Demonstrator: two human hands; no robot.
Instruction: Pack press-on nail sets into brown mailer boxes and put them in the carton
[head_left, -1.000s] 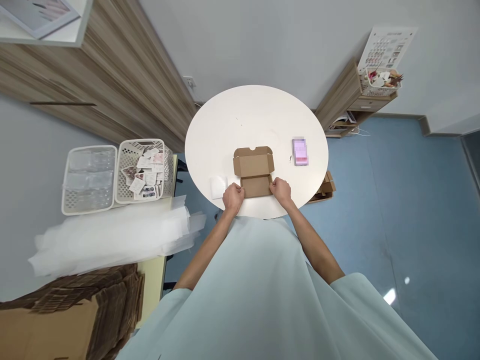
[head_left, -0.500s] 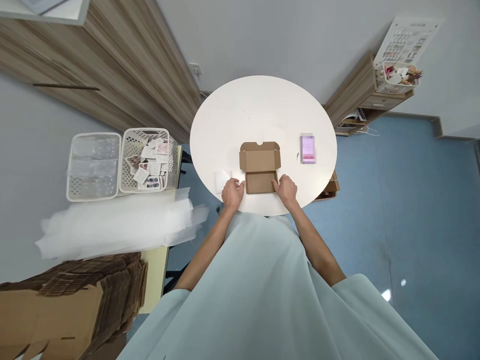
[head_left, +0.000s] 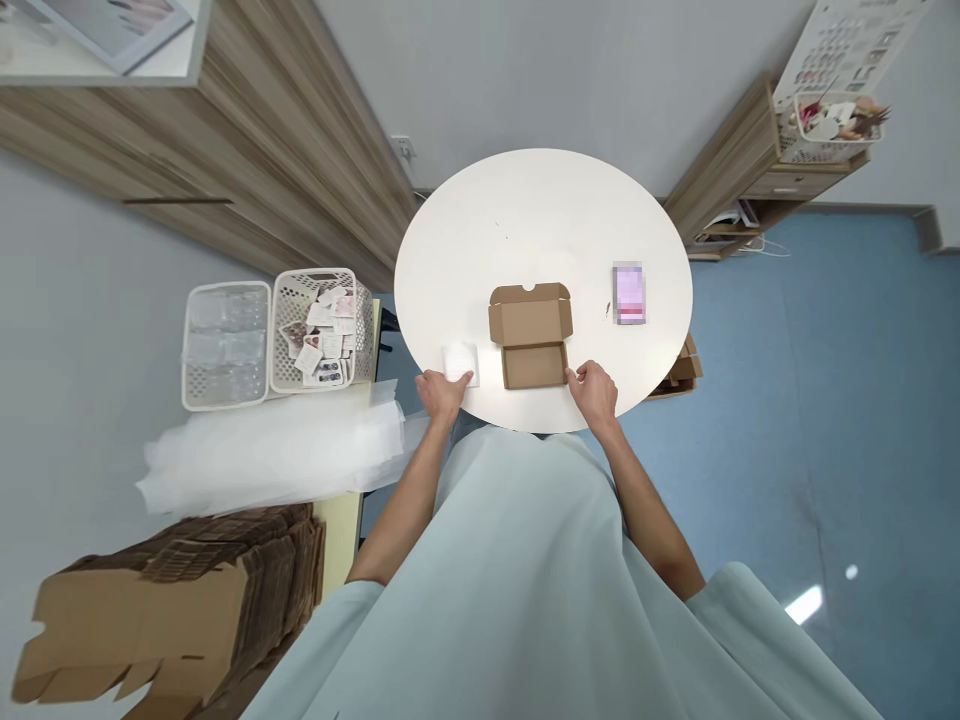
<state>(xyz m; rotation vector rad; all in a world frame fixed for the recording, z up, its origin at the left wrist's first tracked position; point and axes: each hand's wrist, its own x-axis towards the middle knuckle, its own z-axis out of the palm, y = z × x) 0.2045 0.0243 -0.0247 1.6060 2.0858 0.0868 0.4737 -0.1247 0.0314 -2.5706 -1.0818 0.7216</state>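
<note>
A small brown cardboard box (head_left: 532,340) lies with its lid folded back on the round white table (head_left: 540,220), near the front edge. My right hand (head_left: 594,390) rests at the box's front right corner, fingertips against it. My left hand (head_left: 442,390) is to the left of the box, its fingers on the near edge of a small white packet (head_left: 459,360) lying flat on the table.
A pink phone (head_left: 628,293) lies on the table's right side. To the left stand two white baskets (head_left: 225,345), one with cards, beside clear plastic bags (head_left: 277,455) and stacked flat cartons (head_left: 187,590). Wooden cabinets stand at back left and right.
My left hand has left the box's left side and moved left onto the white packet. My right hand stays at the box's right corner. The view has shifted slightly.
</note>
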